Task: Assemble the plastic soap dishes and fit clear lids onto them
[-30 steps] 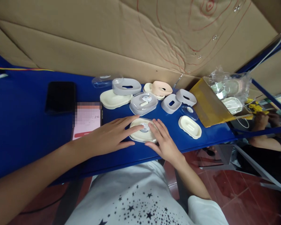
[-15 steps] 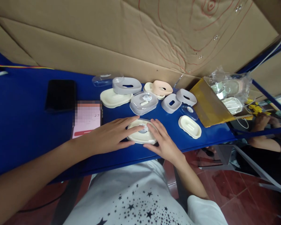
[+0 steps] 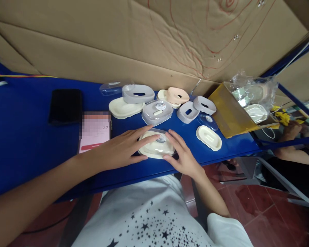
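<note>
A cream soap dish with a clear lid [image 3: 156,148] lies near the front edge of the blue table [image 3: 28,137]. My left hand [image 3: 123,147] rests on its left side, fingers stretched flat over the lid and thumb along the near rim. My right hand [image 3: 182,154] touches its right end with spread fingers, thumb at the near rim. A small round sticker shows on the lid between my fingertips.
Behind stand several soap dishes: cream [image 3: 125,109], grey [image 3: 138,93], clear-lidded grey [image 3: 157,112], peach [image 3: 177,95], and a small cream one [image 3: 208,138]. A black phone [image 3: 65,106] and a lit phone [image 3: 94,131] lie left. A yellow box [image 3: 229,113] with a plastic bag sits right. Cardboard wall behind. Another person's hand [image 3: 290,132] at far right.
My right hand slid off the top of the lid toward the dish's right end. My left hand stays pressed on the lid. The dish barely shifted.
</note>
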Available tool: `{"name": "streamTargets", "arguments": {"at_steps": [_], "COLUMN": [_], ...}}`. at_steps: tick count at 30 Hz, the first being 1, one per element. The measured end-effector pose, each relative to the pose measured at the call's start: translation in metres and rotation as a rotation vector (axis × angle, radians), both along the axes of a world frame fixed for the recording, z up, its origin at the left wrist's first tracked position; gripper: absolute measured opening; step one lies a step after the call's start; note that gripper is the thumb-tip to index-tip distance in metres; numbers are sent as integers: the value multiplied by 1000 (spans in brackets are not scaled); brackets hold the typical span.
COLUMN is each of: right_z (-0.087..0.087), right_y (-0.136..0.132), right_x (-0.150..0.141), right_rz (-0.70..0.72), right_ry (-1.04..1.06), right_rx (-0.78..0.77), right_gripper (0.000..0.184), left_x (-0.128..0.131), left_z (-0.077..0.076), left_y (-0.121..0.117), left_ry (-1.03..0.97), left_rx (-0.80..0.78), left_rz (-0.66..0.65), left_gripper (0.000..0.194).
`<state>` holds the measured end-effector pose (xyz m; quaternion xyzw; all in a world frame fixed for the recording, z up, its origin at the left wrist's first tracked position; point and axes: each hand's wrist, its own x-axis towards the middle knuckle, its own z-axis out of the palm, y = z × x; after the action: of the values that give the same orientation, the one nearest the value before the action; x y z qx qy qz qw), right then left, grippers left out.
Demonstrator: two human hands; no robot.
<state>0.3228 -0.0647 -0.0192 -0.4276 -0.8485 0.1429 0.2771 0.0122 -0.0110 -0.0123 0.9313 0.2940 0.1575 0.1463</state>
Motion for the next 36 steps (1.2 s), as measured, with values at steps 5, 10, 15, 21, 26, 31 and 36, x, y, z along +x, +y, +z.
{"name": "streamTargets", "arguments": {"at_steps": [5, 10, 15, 21, 26, 31, 36], "right_z": [-6, -10, 15, 43, 39, 47, 69], "right_y": [2, 11, 50, 103, 128, 128, 67], "right_x": [7, 22, 46, 62, 63, 60, 48], "right_rz": [-247, -432, -468, -395, -508, -471, -297], "right_ry": [41, -14, -99, -153, -320, -386, -165], "right_rx": [24, 32, 121, -32, -36, -51, 123], "right_gripper": [66, 63, 66, 72, 54, 45, 54], "left_x": [0, -1, -11, -23, -19, -20, -19], "left_z": [2, 5, 19, 27, 27, 26, 23], "left_y": [-2, -1, 0, 3, 2, 2, 6], "left_ry": [-13, -22, 0, 92, 86, 53, -17], "left_rx": [7, 38, -20, -78, -85, -121, -139], "left_rz": [35, -69, -103, -37, -44, -37, 92], "left_gripper": [68, 15, 4, 5, 5, 8, 53]}}
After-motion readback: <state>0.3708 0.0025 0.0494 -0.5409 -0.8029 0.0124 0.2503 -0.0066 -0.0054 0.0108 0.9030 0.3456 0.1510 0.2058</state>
